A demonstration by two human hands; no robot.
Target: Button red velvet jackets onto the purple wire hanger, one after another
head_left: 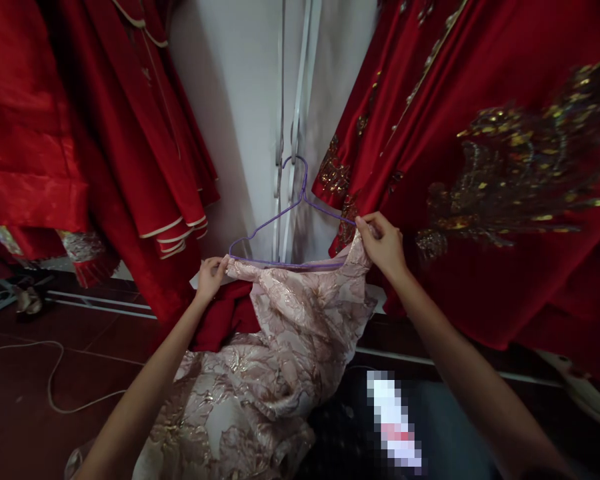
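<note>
A pale pink dress (300, 307) with a raised shiny floral pattern hangs spread across a purple wire hanger (275, 217). Pinched at the dress's left shoulder, by the hanger's end, is my left hand (211, 277). My right hand (384, 245) grips the other shoulder of the dress, fingers closed on the fabric over the right end of the hanger. The hanger's hook points upward, in front of white metal uprights. Below, the skirt falls in crumpled folds toward the lower left, beside a dark red cloth (225, 317).
Red garments (145, 133) with cream trim hang at left. Red garments (480, 280) with gold sequin embroidery hang at right. Behind stands a white panel (215, 87). A pale cable (55, 380) crosses the dark floor, near a metal rack base (100, 301).
</note>
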